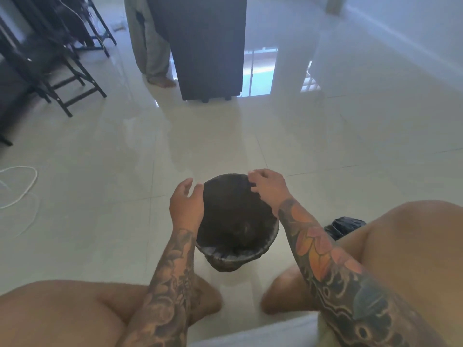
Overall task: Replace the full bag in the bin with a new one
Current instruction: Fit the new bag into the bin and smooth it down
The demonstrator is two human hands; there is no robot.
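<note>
Fingers of the left hand [186, 204] are spread and loosely bent, holding nothing, close against the left side of the bin's rim; whether they touch it is hard to tell. Fingers of the right hand [268, 185] curl down over the far right part of the rim and seem to pinch the edge of the black bag [235, 216] that lines the bin [225, 264], though blur hides the exact grip. That bin stands on the pale tiled floor [325, 151] between the person's bare knees, its bag folded out over the rim. Another black bag [344, 226], bunched up, lies on the floor just right of the bin, partly hidden behind the right knee. Farther off stand a dark cabinet [205, 46], folding chairs [62, 71] toward the left edge, and another person's leg [152, 46].
</note>
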